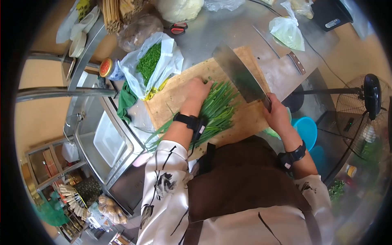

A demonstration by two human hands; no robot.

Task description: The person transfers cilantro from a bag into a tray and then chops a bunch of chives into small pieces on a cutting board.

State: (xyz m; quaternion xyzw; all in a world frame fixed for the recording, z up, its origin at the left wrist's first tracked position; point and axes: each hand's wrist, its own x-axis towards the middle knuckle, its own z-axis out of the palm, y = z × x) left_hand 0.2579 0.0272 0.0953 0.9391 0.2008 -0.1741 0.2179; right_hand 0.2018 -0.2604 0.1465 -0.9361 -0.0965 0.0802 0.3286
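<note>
A bundle of long green chives (218, 108) lies across the wooden cutting board (171, 96), with thin ends trailing toward the sink side. My left hand (197, 90) is closed over the far part of the bundle, its fingers curled toward the cut ends. In my right hand (277, 114) is the handle of a broad cleaver (241, 73). Its blade is raised on the right of the bundle, apart from my left hand. Small green bits dot the board. Just beyond it, a white plastic bag (169, 57) holds finely chopped greens (149, 61).
A second knife (296, 63) lies on the metal table, right of the board. Red-handled scissors (178, 28) and a tied bag (288, 30) sit farther back. At left are a sink (122, 139) and a green cloth (127, 100); at right, a blue bucket (305, 130) and a fan (370, 96).
</note>
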